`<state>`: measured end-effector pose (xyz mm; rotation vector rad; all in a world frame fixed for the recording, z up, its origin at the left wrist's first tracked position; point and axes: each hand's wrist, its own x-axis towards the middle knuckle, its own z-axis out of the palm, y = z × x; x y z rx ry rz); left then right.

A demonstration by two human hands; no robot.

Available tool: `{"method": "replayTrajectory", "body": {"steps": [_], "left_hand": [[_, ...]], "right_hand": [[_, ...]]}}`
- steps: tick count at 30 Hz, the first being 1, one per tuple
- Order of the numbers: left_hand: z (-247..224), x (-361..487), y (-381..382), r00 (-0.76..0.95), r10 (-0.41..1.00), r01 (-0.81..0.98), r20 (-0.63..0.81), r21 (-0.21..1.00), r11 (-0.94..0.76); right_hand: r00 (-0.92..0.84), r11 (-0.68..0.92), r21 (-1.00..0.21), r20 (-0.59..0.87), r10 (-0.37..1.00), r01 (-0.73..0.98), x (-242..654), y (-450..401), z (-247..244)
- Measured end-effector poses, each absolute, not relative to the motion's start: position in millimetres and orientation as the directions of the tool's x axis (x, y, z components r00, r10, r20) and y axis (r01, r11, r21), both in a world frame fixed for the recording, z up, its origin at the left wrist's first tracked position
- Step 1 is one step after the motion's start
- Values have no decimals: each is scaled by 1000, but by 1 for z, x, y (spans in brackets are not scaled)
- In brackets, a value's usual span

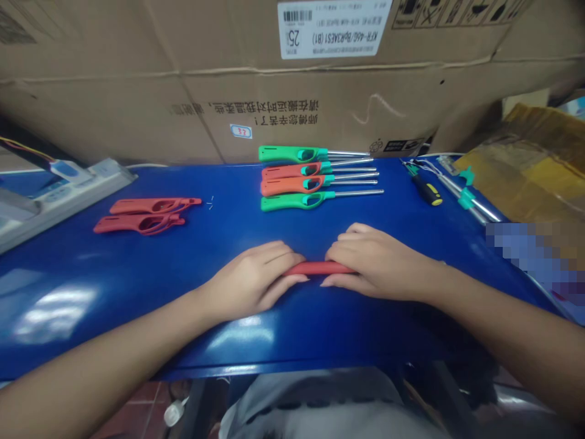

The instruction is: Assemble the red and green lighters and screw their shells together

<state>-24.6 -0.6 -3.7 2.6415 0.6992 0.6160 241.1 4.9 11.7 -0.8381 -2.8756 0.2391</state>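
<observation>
Held level above the front of the table is a red lighter casing (322, 268), its ends hidden in my fingers. My left hand (256, 277) is closed round the left end, with thumb below and fingers above. On the right end, my right hand (377, 262) grips in the same way. Beyond the hands lies a row of several gas lighters with metal tubes, among them a green lighter (292, 201) and an orange lighter (292, 184). Two red casing halves, an upper one (137, 206) and a lower one (121, 224), rest at the left, without tubes.
Tiny metal pins (211, 202) lie by the casing halves. A white power strip (68, 198) runs along the left. A black and yellow screwdriver (427, 188) and metal tubes (473, 201) are at the right, near a taped carton (530, 164). A large cardboard box (137, 97) walls off the back.
</observation>
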Motion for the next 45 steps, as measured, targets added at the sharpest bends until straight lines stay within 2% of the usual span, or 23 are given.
{"method": "replayTrajectory", "body": {"steps": [7, 14, 19, 26, 34, 45], "left_hand": [[3, -37, 9, 737, 555, 426, 385, 373, -825], [10, -37, 4, 699, 582, 439, 416, 394, -808], [3, -33, 1, 753, 592, 451, 286, 431, -782], [-2, -32, 5, 749, 625, 482, 221, 465, -743], [6, -44, 13, 672, 673, 557, 309, 388, -734], [9, -43, 12, 644, 689, 589, 333, 359, -724]], "right_hand": [[-792, 786, -163, 44, 609, 596, 267, 20, 21], [-805, 825, -31, 202, 557, 564, 264, 16, 19], [-818, 832, 2, 185, 545, 555, 252, 8, 14], [-795, 810, -54, 163, 584, 584, 254, 11, 15], [-675, 676, 67, 185, 714, 733, 290, 33, 29], [-626, 615, 124, 215, 750, 779, 306, 42, 33]]}}
